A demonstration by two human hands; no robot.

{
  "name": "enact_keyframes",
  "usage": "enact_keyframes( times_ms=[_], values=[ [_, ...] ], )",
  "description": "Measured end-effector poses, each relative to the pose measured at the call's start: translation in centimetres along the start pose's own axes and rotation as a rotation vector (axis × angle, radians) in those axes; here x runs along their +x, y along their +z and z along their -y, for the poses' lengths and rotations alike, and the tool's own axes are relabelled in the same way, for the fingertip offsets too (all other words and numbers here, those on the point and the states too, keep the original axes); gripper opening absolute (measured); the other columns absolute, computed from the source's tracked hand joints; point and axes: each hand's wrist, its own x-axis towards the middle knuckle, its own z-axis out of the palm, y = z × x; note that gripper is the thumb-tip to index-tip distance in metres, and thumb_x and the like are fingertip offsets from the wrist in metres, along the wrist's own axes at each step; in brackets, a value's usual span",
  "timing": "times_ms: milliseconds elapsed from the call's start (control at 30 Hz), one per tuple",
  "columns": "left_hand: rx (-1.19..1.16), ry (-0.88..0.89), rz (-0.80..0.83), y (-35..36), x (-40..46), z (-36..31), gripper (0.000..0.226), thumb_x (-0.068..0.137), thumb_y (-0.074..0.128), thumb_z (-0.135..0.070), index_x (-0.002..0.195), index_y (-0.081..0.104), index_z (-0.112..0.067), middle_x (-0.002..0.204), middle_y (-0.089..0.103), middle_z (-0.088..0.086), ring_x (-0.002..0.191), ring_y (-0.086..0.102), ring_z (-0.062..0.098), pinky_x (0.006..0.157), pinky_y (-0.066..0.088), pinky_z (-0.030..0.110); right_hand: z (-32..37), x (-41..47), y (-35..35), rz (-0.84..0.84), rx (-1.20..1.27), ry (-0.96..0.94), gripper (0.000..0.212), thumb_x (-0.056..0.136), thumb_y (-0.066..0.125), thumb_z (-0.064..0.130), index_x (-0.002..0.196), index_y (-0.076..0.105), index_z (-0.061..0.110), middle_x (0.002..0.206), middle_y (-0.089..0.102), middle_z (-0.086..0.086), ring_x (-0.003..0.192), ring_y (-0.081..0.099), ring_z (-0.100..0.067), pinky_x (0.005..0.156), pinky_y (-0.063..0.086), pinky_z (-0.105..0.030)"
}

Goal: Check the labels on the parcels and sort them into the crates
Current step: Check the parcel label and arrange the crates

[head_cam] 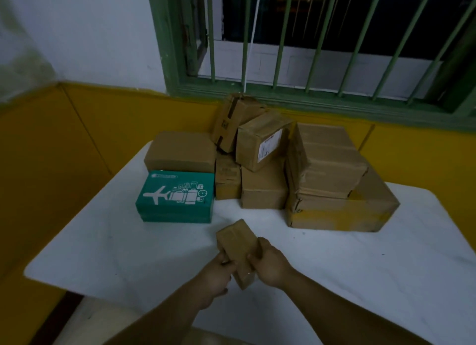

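1. Left hand (pixel 219 272) is gripping the near-left side of a small brown parcel (pixel 237 244), fingers curled round its edge.
2. Right hand (pixel 269 265) is gripping the same parcel's right side, thumb lying on top. The parcel is being held tilted just above the near-middle of the white table (pixel 386 267); no label is showing on its upper face.
3. A teal box (pixel 176 198) printed with a white plane and luggage is sitting toward the table's left edge, stacked on a second teal box.
4. Behind it, a plain brown parcel (pixel 180 151) is lying at the far-left corner.
5. A large flat carton (pixel 345 210) is sitting toward the right edge, carrying a taped brown parcel (pixel 327 159).
6. At the far edge, a labelled parcel (pixel 262 143) is resting tilted on lower parcels; its white label is facing right, text too small to read.
7. Beyond: yellow wall, green barred window (pixel 309 48).
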Motion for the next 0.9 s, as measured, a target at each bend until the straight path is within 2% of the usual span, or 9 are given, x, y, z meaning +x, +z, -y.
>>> enact_keyframes(
  times_ms=[200,300,400,467,600,700,733,800,900],
  values=[
    [-0.021,0.146,0.026,-2.2,-0.7,-3.0,0.048,0.099,0.045,-0.017,0.136,0.033,-0.046,0.109,0.063,-0.012,0.097,0.057,0.016,0.073,0.043,0.026,2.7,-1.2,-1.2,-0.134,0.082,-0.073,0.048,0.101,0.046,0.027,0.144,0.032,0.011,0.134,0.054,-0.010,0.108,0.054,-0.022,0.085,0.042,-0.026],
    [-0.010,0.264,0.001,-3.8,-2.1,-5.4,0.048,0.100,0.043,-0.019,0.141,0.034,-0.042,0.113,0.060,-0.013,0.103,0.057,0.017,0.077,0.046,0.027,5.5,-2.0,-2.2,-0.251,0.171,-0.145,0.038,0.101,0.048,0.023,0.137,0.042,0.016,0.121,0.059,-0.003,0.099,0.055,-0.016,0.081,0.044,-0.025],
    [-0.021,0.421,-0.042,-5.6,-4.0,-8.0,0.051,0.101,0.039,-0.013,0.142,0.033,-0.043,0.104,0.054,-0.022,0.087,0.053,0.008,0.075,0.047,0.028,8.3,-2.9,-3.6,-0.361,0.190,-0.220,0.036,0.100,0.048,0.024,0.135,0.044,0.020,0.109,0.058,0.005,0.094,0.056,-0.013,0.066,0.040,-0.017],
    [-0.012,0.525,-0.051,-6.9,-5.3,-9.9,0.048,0.102,0.039,-0.016,0.141,0.033,-0.044,0.105,0.057,-0.021,0.085,0.053,0.006,0.082,0.050,0.036,10.5,-3.9,-4.9,-0.413,0.212,-0.267,0.037,0.100,0.048,0.023,0.137,0.043,0.023,0.110,0.057,0.006,0.094,0.055,-0.011,0.063,0.037,-0.009],
    [-0.002,0.710,-0.032,-8.4,-8.9,-13.6,0.041,0.103,0.040,-0.024,0.136,0.032,-0.047,0.108,0.055,-0.024,0.093,0.053,-0.004,0.084,0.049,0.024,14.4,-6.5,-7.8,-0.529,0.248,-0.378,0.038,0.100,0.048,0.023,0.138,0.044,0.025,0.116,0.059,0.005,0.100,0.057,-0.012,0.080,0.047,-0.025],
    [0.044,0.830,-0.059,-8.7,-11.3,-16.7,0.041,0.102,0.042,-0.029,0.139,0.037,-0.045,0.118,0.058,-0.019,0.112,0.055,0.009,0.104,0.044,0.041,16.4,-8.4,-10.5,-0.600,0.271,-0.470,0.039,0.100,0.050,0.025,0.137,0.042,0.033,0.116,0.057,0.012,0.108,0.058,-0.010,0.087,0.048,-0.025],
    [0.055,0.864,-0.068,-8.6,-11.8,-17.6,0.042,0.102,0.042,-0.030,0.141,0.037,-0.042,0.125,0.058,-0.015,0.117,0.055,0.011,0.106,0.043,0.041,16.7,-8.9,-11.3,-0.621,0.265,-0.501,0.039,0.100,0.050,0.025,0.135,0.041,0.039,0.113,0.056,0.017,0.107,0.058,-0.008,0.087,0.049,-0.024],
    [0.066,0.950,-0.082,-8.2,-13.4,-19.0,0.042,0.102,0.042,-0.026,0.141,0.035,-0.041,0.128,0.056,-0.013,0.118,0.054,0.008,0.101,0.045,0.025,17.3,-9.9,-12.7,-0.671,0.234,-0.564,0.043,0.099,0.050,0.025,0.131,0.033,0.049,0.112,0.054,0.023,0.105,0.056,-0.001,0.089,0.050,-0.025],
    [0.091,1.080,-0.102,-7.0,-15.8,-20.8,0.047,0.103,0.038,-0.020,0.143,0.025,-0.040,0.124,0.049,-0.020,0.105,0.050,-0.010,0.078,0.042,0.000,17.9,-11.3,-14.6,-0.726,0.158,-0.604,0.059,0.100,0.048,0.032,0.148,0.019,0.047,0.133,0.050,0.014,0.112,0.053,-0.004,0.097,0.048,-0.033]
  ],
)
